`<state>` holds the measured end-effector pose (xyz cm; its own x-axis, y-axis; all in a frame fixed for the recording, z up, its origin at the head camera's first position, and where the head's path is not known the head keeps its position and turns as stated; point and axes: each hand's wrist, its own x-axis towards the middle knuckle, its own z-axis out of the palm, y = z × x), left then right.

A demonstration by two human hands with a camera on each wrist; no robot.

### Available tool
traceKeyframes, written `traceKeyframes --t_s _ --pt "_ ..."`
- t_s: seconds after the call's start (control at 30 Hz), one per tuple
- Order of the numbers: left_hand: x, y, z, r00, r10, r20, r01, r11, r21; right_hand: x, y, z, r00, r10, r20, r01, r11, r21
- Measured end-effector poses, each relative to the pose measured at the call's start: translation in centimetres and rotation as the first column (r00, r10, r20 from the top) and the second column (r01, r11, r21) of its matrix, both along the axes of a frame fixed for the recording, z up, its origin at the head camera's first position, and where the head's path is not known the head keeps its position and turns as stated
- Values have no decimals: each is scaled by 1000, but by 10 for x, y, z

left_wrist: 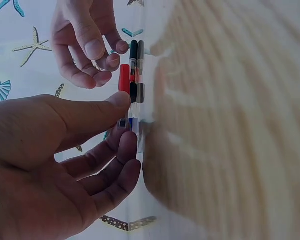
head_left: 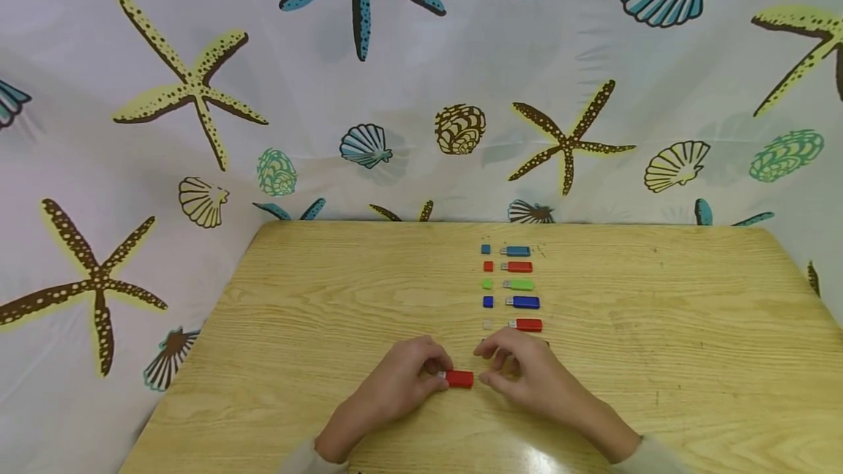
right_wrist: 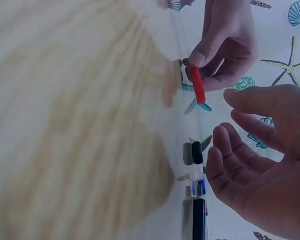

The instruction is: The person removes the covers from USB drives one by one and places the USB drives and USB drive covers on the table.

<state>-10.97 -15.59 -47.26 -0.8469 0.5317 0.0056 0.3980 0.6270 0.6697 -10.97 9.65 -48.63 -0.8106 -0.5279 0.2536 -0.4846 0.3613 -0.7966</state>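
Observation:
My left hand pinches a red USB flash drive between thumb and fingers at its metal plug end. The red body points right, toward my other hand, and no cap is on the plug. In the left wrist view, the red flash drive sticks out past the left thumb. Just right of the drive, my right hand holds nothing, its fingers loosely bent and apart from the drive. Behind the right hand, a black flash drive and its black cap lie on the table, mostly hidden in the head view.
Up the wooden table runs a column of uncapped flash drives: red, dark blue, green, red and blue. Matching caps, like the dark blue cap, sit left of them. A patterned curtain hangs behind.

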Motion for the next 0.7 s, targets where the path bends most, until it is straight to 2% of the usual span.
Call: traceKeyframes --t_s 0.17,0.37,0.7 --pt "-1 7 1 999 38 -9 -38 999 12 1 -4 1 1000 1 -6 -1 1000 -5" --pt "0 15 4 999 52 -3 -52 997 48 2 -6 1 1000 -12 -27 12 1000 2" --pt "-3 26 8 996 75 -50 -69 990 119 2 -6 4 995 -83 -53 81 996 -44"
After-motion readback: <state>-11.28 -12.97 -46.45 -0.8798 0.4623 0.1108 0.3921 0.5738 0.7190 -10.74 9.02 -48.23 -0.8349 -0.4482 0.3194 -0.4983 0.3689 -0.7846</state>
